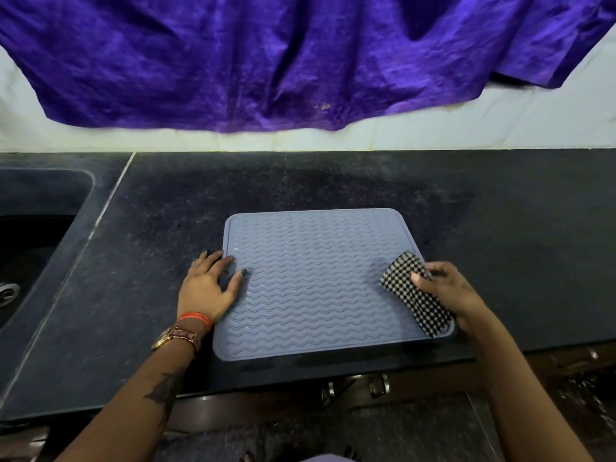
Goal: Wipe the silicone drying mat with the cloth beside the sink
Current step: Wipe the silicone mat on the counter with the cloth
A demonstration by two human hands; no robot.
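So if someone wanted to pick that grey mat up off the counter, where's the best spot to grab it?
Probably the near left corner of the mat. It lies flat on the counter, so fingers must peel up an edge, and that corner sits close to the counter's front edge. The left hand rests on the left edge; the right hand holds the cloth over the right side.

Mat (310,278) matt ribbed silicone; cloth (405,278) woven; counter (166,228) probably stone.
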